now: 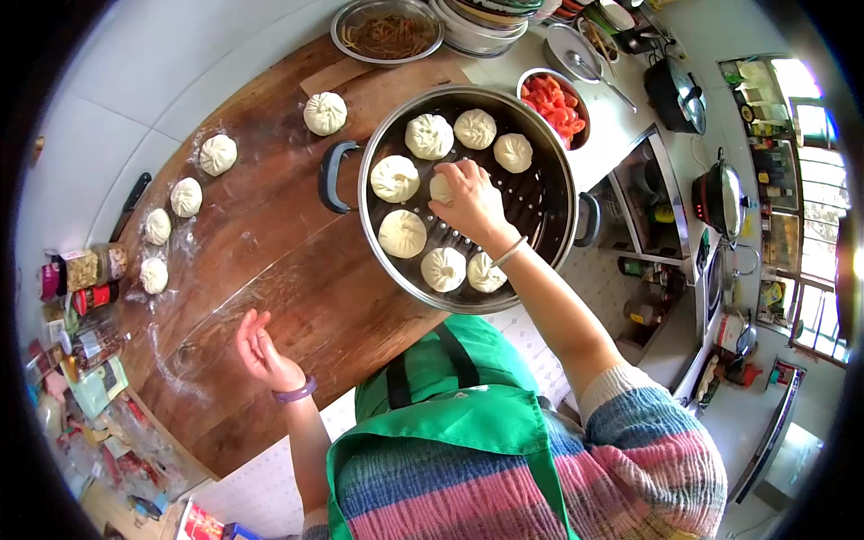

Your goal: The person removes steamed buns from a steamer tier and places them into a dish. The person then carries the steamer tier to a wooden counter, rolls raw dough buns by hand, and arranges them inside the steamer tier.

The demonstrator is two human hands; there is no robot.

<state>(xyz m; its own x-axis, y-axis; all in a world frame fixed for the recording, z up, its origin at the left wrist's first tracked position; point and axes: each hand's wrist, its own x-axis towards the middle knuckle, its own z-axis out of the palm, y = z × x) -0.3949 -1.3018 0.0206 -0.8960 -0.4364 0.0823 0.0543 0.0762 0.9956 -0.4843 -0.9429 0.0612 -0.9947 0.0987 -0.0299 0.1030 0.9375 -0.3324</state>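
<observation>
A round metal steamer pot (533,200) with a perforated bottom and black handles holds several white pleated buns (401,234), mostly set around its edge. My right hand (477,202) reaches into the steamer, its fingers closed around a bun (440,188) near the middle. That bun is partly hidden by the fingers and appears to be at the perforated bottom. Over the wooden table (297,306), my left hand (267,356) is held with its fingers apart and nothing in it. More buns, such as one bun (325,114) left of the steamer, lie on the floured wood.
Behind the steamer are a bowl of red cut pieces (553,106), a dish of shredded food (389,34) and stacked bowls (477,31). A knife (135,196) and jars (81,270) line the table's left side. A metal lid (576,52) lies farther right.
</observation>
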